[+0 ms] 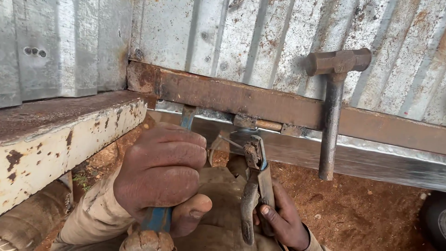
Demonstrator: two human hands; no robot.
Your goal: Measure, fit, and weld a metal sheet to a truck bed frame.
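My left hand (160, 174) is closed in a fist around the blue handle of a metal tool (187, 118). The tool's upper end reaches the underside of a rusty steel bar (232, 97). My right hand (284, 222), lower and to the right, grips a worn metal welding clamp (258, 183). The clamp's jaws point up at a small welded piece (245, 122) under the bar. A thin rod sticks out of the jaws to the left. Both sleeves are tan.
An all-steel hammer (331, 116) leans against the rusty bar on the right, head up. Corrugated metal sheeting (260, 37) stands behind. A white, rust-spotted beam (65, 144) juts out at left. Red dirt ground (367, 214) lies below, with a dark round object (436, 221) at the right edge.
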